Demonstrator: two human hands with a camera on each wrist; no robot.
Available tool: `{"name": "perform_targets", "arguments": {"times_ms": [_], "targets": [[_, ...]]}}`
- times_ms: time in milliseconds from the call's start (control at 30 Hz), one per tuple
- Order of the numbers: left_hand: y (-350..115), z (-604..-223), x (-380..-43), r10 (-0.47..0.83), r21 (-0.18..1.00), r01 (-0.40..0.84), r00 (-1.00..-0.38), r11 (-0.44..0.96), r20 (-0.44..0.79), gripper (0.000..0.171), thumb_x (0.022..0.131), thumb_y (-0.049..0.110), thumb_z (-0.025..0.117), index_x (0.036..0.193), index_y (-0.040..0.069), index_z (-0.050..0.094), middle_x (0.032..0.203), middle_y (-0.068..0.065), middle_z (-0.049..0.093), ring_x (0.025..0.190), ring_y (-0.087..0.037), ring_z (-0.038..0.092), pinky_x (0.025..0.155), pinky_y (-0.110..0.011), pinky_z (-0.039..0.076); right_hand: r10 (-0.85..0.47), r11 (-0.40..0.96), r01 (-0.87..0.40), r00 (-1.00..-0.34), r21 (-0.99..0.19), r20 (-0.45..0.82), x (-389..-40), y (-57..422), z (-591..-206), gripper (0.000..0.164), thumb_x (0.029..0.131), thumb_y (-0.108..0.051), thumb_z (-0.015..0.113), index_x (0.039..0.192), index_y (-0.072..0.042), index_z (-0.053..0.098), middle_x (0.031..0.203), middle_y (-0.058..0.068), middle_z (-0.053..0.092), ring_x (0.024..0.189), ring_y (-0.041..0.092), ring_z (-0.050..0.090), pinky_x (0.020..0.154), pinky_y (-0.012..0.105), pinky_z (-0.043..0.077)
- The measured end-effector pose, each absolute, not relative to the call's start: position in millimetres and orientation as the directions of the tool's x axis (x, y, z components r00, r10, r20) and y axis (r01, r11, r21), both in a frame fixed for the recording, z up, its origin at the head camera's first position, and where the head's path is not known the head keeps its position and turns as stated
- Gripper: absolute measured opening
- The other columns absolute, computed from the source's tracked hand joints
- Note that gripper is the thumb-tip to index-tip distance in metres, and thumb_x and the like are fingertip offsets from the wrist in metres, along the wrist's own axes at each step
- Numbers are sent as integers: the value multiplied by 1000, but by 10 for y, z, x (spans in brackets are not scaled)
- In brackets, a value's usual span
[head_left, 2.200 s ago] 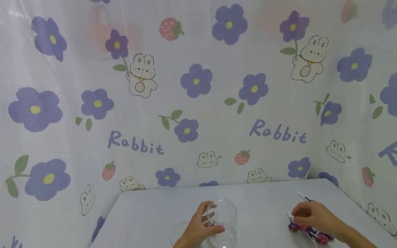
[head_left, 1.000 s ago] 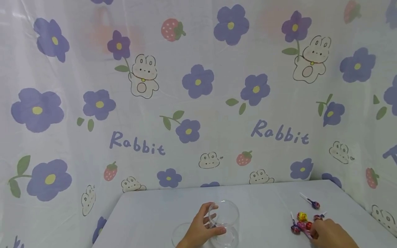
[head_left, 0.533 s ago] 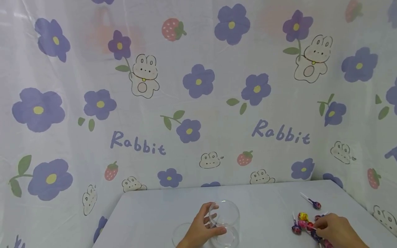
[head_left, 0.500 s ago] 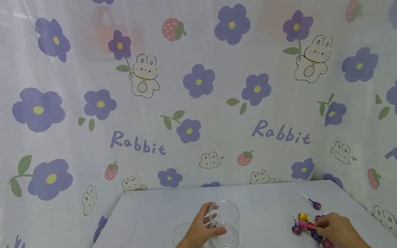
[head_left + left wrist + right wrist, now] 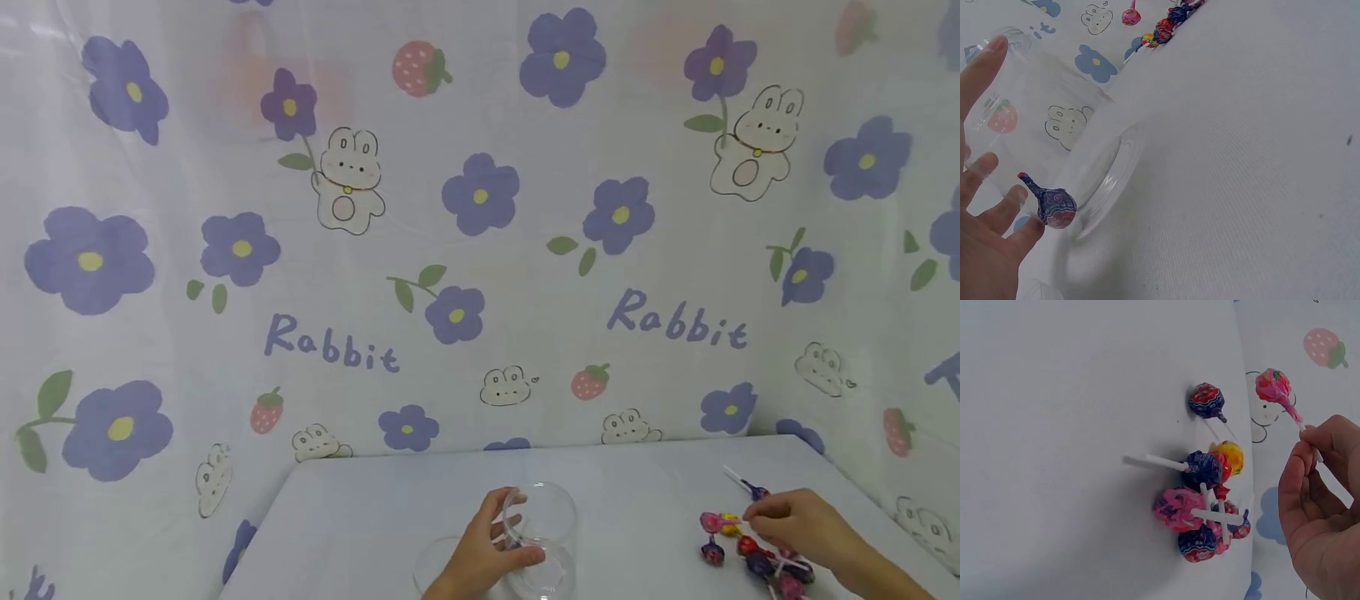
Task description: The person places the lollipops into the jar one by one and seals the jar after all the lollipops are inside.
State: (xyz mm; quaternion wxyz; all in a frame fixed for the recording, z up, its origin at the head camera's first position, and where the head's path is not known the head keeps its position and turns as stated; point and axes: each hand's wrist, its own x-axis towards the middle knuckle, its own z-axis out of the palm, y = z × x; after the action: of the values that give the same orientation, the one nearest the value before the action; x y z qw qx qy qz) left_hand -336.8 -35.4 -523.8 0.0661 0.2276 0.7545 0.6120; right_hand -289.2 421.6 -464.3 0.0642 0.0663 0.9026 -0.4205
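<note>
My left hand (image 5: 480, 546) grips an upright clear round jar (image 5: 551, 521) on the table, thumb in front and fingers behind. In the left wrist view a blue-wrapped lollipop (image 5: 1059, 207) shows low at the jar's wall beside my fingertips; whether it is inside I cannot tell. My right hand (image 5: 810, 529) pinches the white stick of a pink lollipop (image 5: 1273, 385) between thumb and forefinger, its wrapped head pointing away from the hand. Below it, several wrapped lollipops (image 5: 1200, 470) lie in a loose heap on the table.
A clear round disc like a lid (image 5: 431, 567) lies left of the jar, partly behind my left hand. One dark lollipop (image 5: 756, 491) lies beyond the heap. A white printed curtain (image 5: 480, 250) stands behind the white table (image 5: 375, 500).
My right hand has come away from the heap with the pink lollipop, which is now lifted, its head toward the left. The heap has shifted slightly. My left hand and the jar stay put.
</note>
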Motion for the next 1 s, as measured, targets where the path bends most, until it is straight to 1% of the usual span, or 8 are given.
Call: {"name": "perform_targets", "arguments": {"times_ms": [167,300,433,533,667,767,1000], "targets": [[-386,-5230,-3401,431,951,280,-880,133,199,77,86,32,87,148,23,43,151,-6,49,136,-44,49,106,-60,46,31,636,126,-990,-762,-137,-2949,4050,-4518,21,98,-10,65,111,4,74,92,7,67,79,21,57,69,36,53],[-375,-5219,-3388,427,958,249,-889,142,167,79,85,32,88,149,20,43,151,-6,49,136,-44,49,106,-61,46,4,631,99,-992,-769,-124,-2984,3933,-4400,20,99,-11,66,112,2,75,90,6,66,78,22,57,67,35,52],[-369,-5209,-3363,420,965,216,-897,150,135,81,85,31,88,150,17,41,152,-7,49,136,-45,49,106,-62,44,-29,638,52,-995,-769,-92,-3026,3805,-4293,19,99,-11,68,111,1,76,96,5,69,84,23,60,73,35,58],[-371,-5209,-3356,422,965,218,-896,147,138,81,86,30,88,150,17,41,152,-7,48,137,-44,49,106,-61,45,-54,640,10,-997,-768,-58,-3059,3708,-4226,18,98,-11,68,110,1,76,96,5,69,85,24,61,76,36,58],[-371,-5212,-3361,422,962,220,-896,158,136,82,86,31,87,151,17,39,152,-7,48,137,-44,49,106,-61,45,-71,636,-29,-997,-771,-21,-3097,3570,-4146,16,97,-11,69,107,0,77,93,5,68,83,23,59,75,37,56],[-370,-5211,-3363,423,961,223,-896,163,136,83,86,32,87,152,17,39,153,-7,48,137,-44,49,106,-61,45,-99,639,-76,-995,-766,17,-3128,3468,-4096,15,96,-10,69,105,-1,77,92,5,69,83,24,59,75,38,57],[-370,-5210,-3364,423,962,222,-896,158,137,80,86,33,87,150,20,41,152,-5,49,137,-42,50,106,-60,46,-118,628,-102,-992,-772,35,-3185,3199,-3992,12,95,-9,72,103,-4,78,94,5,69,83,23,60,79,38,59]]}}
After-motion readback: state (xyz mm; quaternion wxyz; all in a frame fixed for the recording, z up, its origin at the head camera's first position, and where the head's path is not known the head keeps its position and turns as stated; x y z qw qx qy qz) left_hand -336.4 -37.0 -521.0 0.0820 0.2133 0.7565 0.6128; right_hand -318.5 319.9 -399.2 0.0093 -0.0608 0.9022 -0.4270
